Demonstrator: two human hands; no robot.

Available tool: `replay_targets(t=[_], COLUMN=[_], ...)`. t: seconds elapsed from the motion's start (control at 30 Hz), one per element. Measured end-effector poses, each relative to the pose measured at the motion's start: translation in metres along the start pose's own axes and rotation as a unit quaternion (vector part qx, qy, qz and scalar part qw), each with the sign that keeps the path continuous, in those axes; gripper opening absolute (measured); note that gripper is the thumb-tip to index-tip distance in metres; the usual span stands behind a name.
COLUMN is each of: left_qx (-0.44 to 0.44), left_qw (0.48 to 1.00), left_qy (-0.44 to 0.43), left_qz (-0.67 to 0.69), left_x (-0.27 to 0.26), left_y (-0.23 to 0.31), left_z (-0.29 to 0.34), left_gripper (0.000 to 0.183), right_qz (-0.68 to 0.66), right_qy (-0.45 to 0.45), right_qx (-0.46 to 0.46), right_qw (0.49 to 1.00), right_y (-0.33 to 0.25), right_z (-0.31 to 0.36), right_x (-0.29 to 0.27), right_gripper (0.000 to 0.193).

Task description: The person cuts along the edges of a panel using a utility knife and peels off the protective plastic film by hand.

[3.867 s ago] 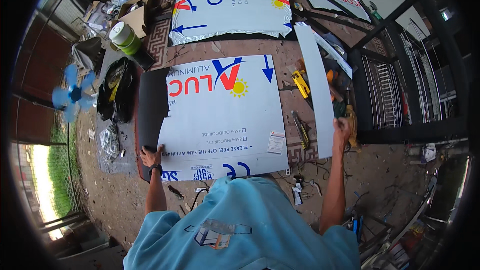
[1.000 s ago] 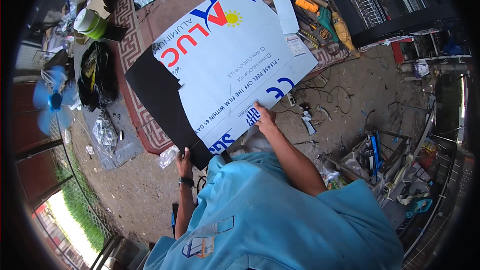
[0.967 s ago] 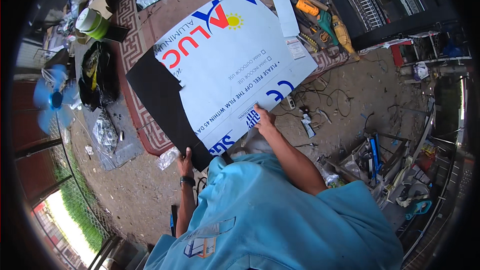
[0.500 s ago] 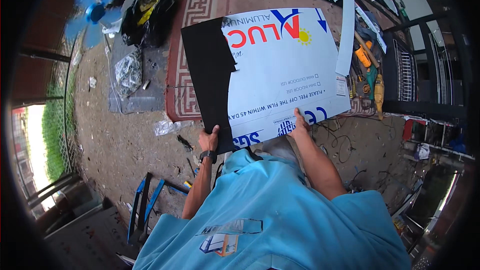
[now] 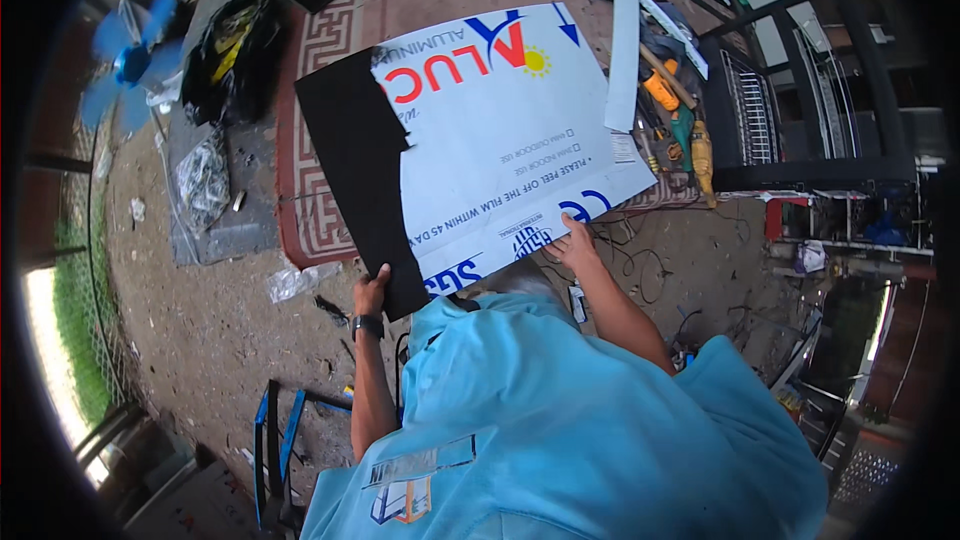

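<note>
Both my hands hold a large flat composite panel (image 5: 500, 130) over the near edge of a patterned red surface. White printed film covers most of it; its left strip is bare black, with a ragged film edge between. My left hand (image 5: 371, 292), a dark watch on its wrist, is closed on the near left corner, thumb on top. Farther right, my right hand (image 5: 574, 243) grips the near edge, thumb over the film and the other fingers mostly underneath. A narrow white strip (image 5: 624, 50) lies by the panel's right edge.
An orange power tool (image 5: 661, 90), a green one (image 5: 682, 135) and a yellow one (image 5: 702, 165) lie right of the panel. Left are a black plastic bag (image 5: 228, 60) and a blue-bladed fan (image 5: 130, 65). Cables (image 5: 640, 258) trail on the floor; blue-edged bars (image 5: 290, 430) stand lower left.
My view has shifted, so the surroundings and panel appear farther left. The panel looks turned slightly anticlockwise. Both hands keep their hold on it.
</note>
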State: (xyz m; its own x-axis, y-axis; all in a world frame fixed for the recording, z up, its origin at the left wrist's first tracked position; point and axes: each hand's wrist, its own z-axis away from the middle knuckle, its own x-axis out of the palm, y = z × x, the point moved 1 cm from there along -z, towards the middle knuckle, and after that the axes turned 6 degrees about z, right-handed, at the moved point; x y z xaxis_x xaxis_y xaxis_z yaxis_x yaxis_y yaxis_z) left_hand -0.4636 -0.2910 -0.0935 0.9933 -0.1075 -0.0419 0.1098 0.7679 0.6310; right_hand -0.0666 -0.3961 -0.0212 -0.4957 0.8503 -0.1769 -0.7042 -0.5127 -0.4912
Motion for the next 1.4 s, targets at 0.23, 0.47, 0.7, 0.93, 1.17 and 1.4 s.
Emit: replay_targets(t=[0.23,0.47,0.7,0.93,1.17,1.4], left_qx=[0.024,0.1,0.156,0.093,0.265,0.456], left_qw=[0.995,0.978,0.971,0.957,0.775,0.661], left_qy=[-0.091,0.063,0.105,0.086,0.043,-0.07], left_qz=[-0.039,-0.173,-0.15,-0.26,-0.572,-0.592], left_x=[-0.022,-0.004,-0.026,-0.041,0.085,0.202], left_y=[-0.009,0.018,0.01,0.096,0.142,0.077], left_z=[-0.04,-0.008,-0.024,-0.02,0.045,0.02], left_gripper=[0.038,0.059,0.071,0.077,0.096,0.059], right_qz=[0.039,0.064,0.586,0.766,0.719,0.706], right_qy=[-0.013,0.158,0.06,-0.097,-0.155,-0.259], right_qx=[-0.145,-0.26,-0.562,-0.488,-0.598,-0.606], right_qw=[0.989,0.951,0.581,0.407,0.317,0.26], right_y=[-0.007,0.01,-0.056,-0.104,-0.1,-0.134], right_z=[-0.029,-0.065,-0.017,-0.037,-0.051,-0.062], right_x=[-0.021,-0.028,-0.075,-0.067,-0.031,-0.017], right_gripper=[0.02,0.049,0.081,0.063,0.052,0.05])
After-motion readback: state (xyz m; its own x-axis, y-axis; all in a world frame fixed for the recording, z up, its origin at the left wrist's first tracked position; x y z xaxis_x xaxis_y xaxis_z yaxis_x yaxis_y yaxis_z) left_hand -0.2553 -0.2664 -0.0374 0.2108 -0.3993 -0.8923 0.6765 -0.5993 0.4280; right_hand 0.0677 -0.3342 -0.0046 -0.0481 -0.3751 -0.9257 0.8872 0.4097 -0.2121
